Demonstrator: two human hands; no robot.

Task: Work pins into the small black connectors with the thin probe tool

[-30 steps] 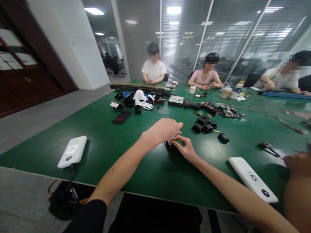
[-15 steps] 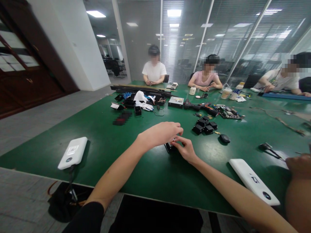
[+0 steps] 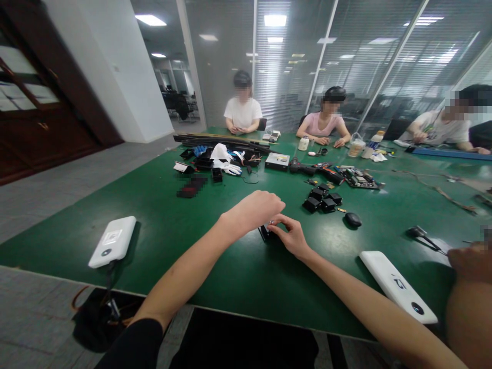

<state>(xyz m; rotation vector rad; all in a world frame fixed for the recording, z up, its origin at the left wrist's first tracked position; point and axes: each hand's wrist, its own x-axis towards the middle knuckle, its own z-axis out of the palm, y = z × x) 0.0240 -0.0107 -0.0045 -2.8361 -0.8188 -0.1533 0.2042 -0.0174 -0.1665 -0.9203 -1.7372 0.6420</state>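
Observation:
My left hand (image 3: 257,207) is bent over at the wrist above a small black piece (image 3: 263,233) near the middle of the table. Its fingers are curled, and what they hold, if anything, is hidden behind the hand. From the other side my right hand (image 3: 291,236) reaches in, thumb and forefinger pinched together at the piece. A small pale, shiny bit (image 3: 270,223) shows at those fingertips, too small to name. Most of the black piece is covered by both hands.
Several black box-like parts (image 3: 322,198) lie beyond my right hand, beside a black mouse (image 3: 352,220). White power banks (image 3: 114,241) lie at both sides. Farther back are a power drill (image 3: 302,167), a circuit board (image 3: 359,177) and gloves (image 3: 229,168). Co-workers sit around the table.
My left hand's fingers have curled in and dipped slightly over the black piece. My right hand keeps its pinch there. The whole view has shifted a little.

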